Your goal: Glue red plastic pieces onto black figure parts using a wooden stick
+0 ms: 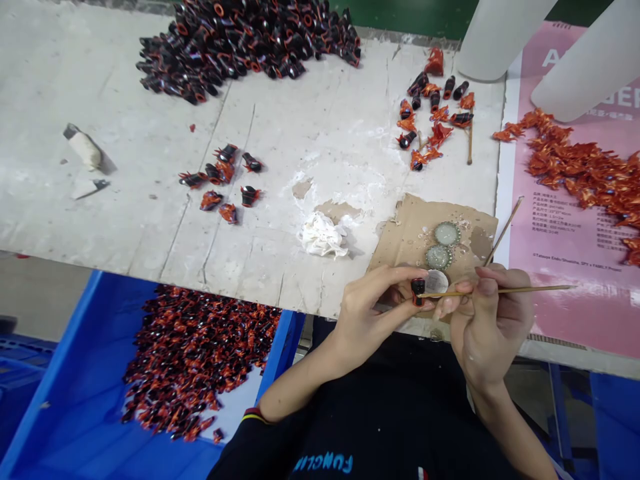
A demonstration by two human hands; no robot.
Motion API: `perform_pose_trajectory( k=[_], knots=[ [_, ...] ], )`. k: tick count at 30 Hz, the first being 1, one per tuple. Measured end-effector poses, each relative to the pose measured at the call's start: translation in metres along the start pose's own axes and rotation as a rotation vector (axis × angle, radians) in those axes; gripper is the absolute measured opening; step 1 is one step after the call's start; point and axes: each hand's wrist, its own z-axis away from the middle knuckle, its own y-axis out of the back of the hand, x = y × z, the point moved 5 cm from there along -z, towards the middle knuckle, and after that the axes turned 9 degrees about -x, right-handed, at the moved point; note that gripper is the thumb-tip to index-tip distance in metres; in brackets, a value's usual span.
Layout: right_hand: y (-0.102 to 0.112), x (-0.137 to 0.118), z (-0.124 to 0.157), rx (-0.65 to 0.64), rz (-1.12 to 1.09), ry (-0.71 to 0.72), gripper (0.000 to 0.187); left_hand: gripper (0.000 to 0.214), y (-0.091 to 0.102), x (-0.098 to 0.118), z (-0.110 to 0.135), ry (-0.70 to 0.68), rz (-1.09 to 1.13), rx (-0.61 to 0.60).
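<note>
My left hand (373, 310) pinches a small black tube piece (418, 289) between thumb and fingers at the table's near edge. My right hand (493, 313) holds a thin wooden stick (520, 290) level, and its tip touches the black piece. Just beyond the hands, three bottle caps (440, 255) with pale paste lie on a scrap of brown cardboard (410, 233). A second stick (503, 231) leans beside the caps.
A big pile of black and orange pieces (250, 40) lies at the table's far side, with small clusters mid-left (220, 183) and far right (433, 113). Orange foil bits (580, 167) cover a pink sheet. A white rag (323, 235) sits centre. A blue bin (75, 400) holds several pieces.
</note>
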Motion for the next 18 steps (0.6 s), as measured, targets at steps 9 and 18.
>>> perform_pose_trajectory(
  k=[9,18],
  knots=[
    [-0.0024,-0.0037,0.0016,-0.009,0.012,0.072,0.009,0.030,0.0006,-0.0003,-0.0003,0.003,0.004,0.010],
    [-0.0026,-0.0037,0.0036,-0.012,0.057,0.060,0.012,0.029,0.0009,-0.0020,0.0011,0.030,0.009,0.032]
  ],
)
